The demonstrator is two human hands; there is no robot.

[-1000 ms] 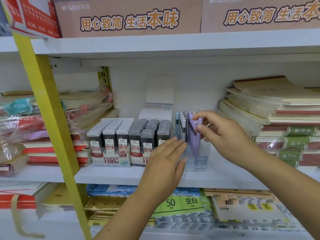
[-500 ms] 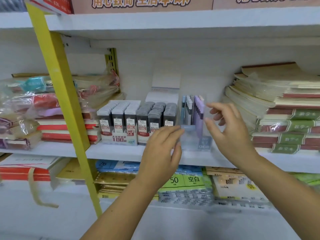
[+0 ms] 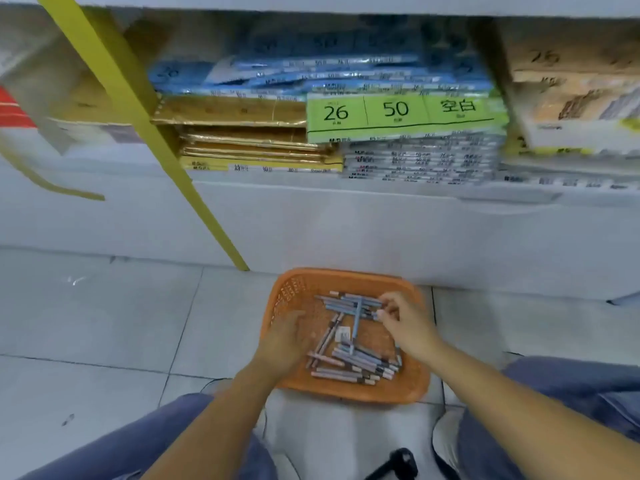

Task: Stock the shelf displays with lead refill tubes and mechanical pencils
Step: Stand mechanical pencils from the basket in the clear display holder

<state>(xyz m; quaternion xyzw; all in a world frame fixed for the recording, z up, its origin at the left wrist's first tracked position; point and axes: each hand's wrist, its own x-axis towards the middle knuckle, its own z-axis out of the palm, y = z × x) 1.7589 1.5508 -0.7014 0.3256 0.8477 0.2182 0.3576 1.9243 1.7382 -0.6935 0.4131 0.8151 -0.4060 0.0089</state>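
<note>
An orange plastic basket [image 3: 377, 393] sits on the tiled floor between my knees. Several blue-grey and lilac mechanical pencils [image 3: 353, 362] lie loose in it, in a heap near me and a smaller bunch [image 3: 349, 303] at the far side. My right hand [image 3: 407, 325] reaches into the basket from the right; its thumb and fingertips pinch the right end of a pencil in the far bunch. My left hand [image 3: 284, 341] rests inside the basket's left side, fingers relaxed and pointing down, holding nothing. The shelf displays and lead refill tubes are out of view.
A slanted yellow shelf post [image 3: 145, 129] meets the floor just left of the basket. The low shelf behind holds gold packs [image 3: 239, 133], blue packs and a green-labelled stack [image 3: 401, 114]. A black object [image 3: 398, 460] lies on the floor by my legs.
My view dropped from the pencil display on the shelf to the floor. Both hands left the clear pencil holder and came down into the orange basket.
</note>
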